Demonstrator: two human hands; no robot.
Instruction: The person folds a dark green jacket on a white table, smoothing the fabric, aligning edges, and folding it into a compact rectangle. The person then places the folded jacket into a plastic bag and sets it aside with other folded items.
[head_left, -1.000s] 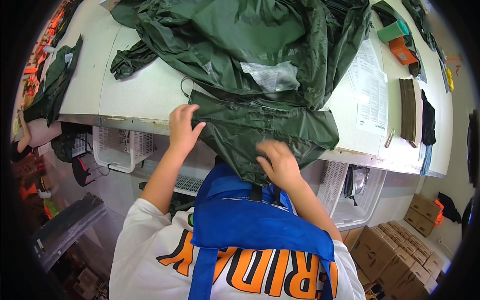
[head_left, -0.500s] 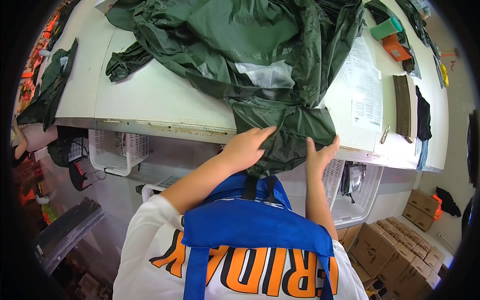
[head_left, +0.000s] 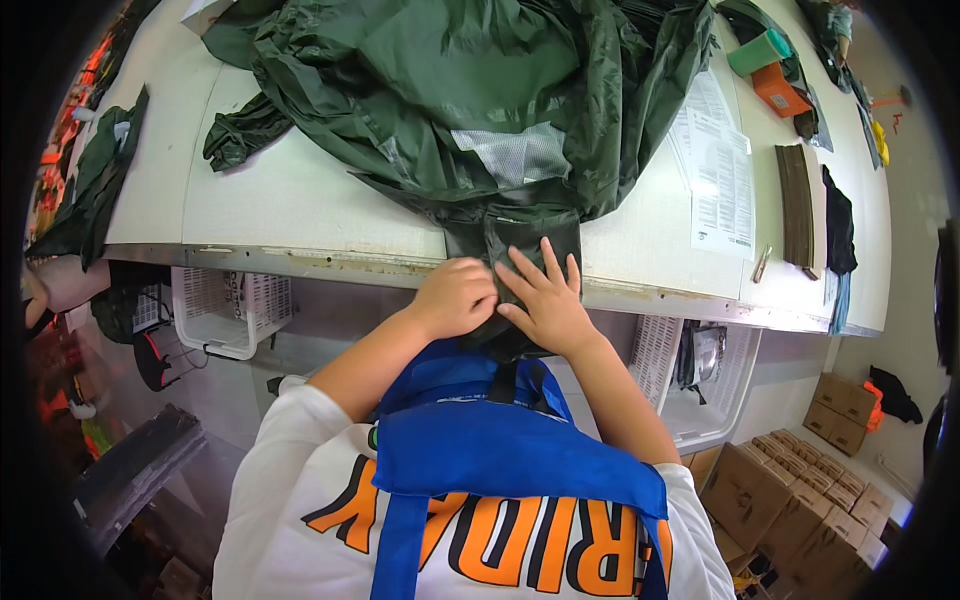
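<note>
A dark green, shiny garment (head_left: 470, 80) with a white mesh patch lies crumpled over the table, and one narrow part of it hangs toward me over the near edge. My right hand (head_left: 548, 305) rests flat on that hanging part with its fingers spread. At the left side of the same part, my left hand (head_left: 455, 298) has its fingers curled in on the fabric; its fingertips are partly hidden and a little blurred. The part under my hands looks folded into a narrower strip. Its lower end reaches my blue apron (head_left: 510, 450).
Printed sheets (head_left: 722, 200) lie right of the garment, with a brown cardboard stack (head_left: 797, 210) and black cloth (head_left: 838, 225) farther right. A green roll (head_left: 758, 52) and orange box (head_left: 780, 92) stand behind. White baskets (head_left: 262, 300) sit below the table; cartons (head_left: 745, 490) at lower right.
My right hand has moved left and now lies flat on the fabric. The hanging part went from spread wide to narrow, its right side brought inward. My left hand shifted slightly left and curled.
</note>
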